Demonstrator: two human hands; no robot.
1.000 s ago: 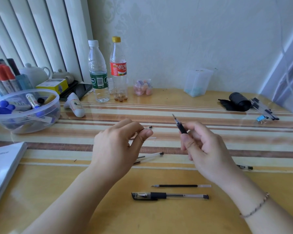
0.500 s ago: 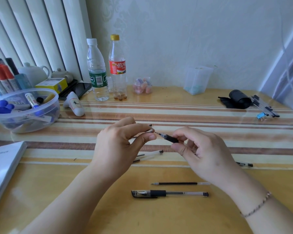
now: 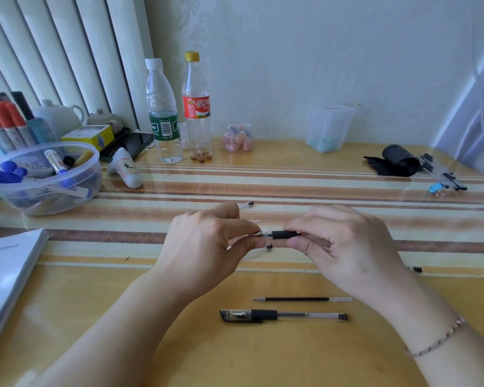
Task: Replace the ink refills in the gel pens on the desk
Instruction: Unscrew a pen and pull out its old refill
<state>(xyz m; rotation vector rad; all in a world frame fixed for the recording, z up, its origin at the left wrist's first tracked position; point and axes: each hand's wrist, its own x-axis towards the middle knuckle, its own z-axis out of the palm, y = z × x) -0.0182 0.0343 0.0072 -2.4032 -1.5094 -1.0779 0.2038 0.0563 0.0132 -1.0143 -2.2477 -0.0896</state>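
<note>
- At nine o'clock, a tub [image 3: 20, 203] of markers; bottles [image 3: 162, 113] stand near eleven.
- Left hand [image 3: 204, 247] pinches the tip end of a pen grip [image 3: 284, 234]; what it holds there is probably a refill, mostly hidden.
- Right hand [image 3: 344, 247] grasps that grip, covering its rear.
- At six, a loose refill [image 3: 301, 299] lies beside a capped pen [image 3: 282, 316].
- A black roll [image 3: 400, 163] sits at two.

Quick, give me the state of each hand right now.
Left hand: pinching the pen tip.
Right hand: gripping the pen's black grip section.
</note>
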